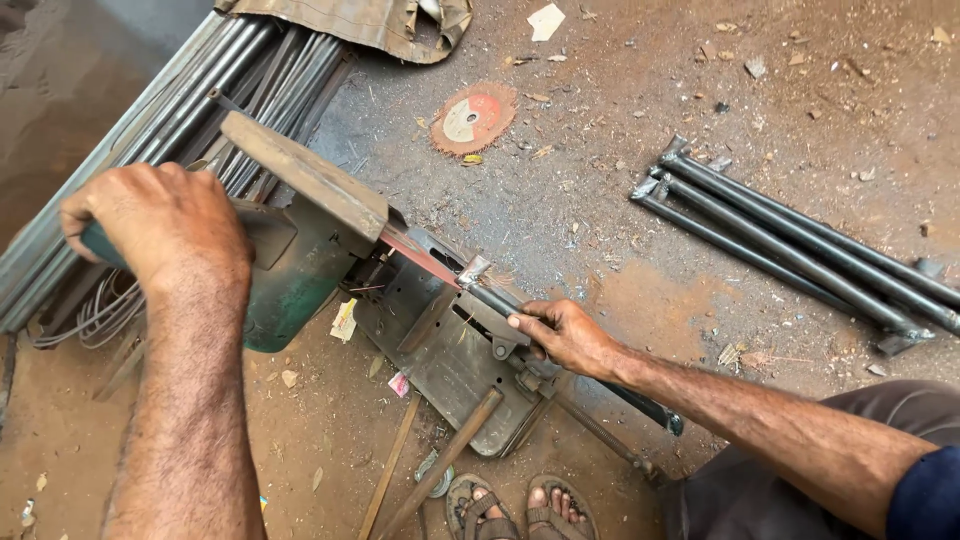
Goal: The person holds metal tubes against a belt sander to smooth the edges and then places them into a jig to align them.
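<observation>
The dark round steel pipe (pixel 500 300) lies clamped in the grey metal vise (pixel 450 350) of the green chop saw (pixel 300 270) on the dirt floor. Our right hand (pixel 565 335) has its grip wrapped around the pipe; our left hand (pixel 160 220) grips the saw's handle (pixel 95 243), fingers closed tight. Cut dark pipes (pixel 800 250) lie well apart.

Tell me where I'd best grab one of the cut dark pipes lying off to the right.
Judging by their pose, take a cut pipe at mid-length from above; the three lie side by side flat on the floor, with jagged ends. The outermost looks easiest.
</observation>
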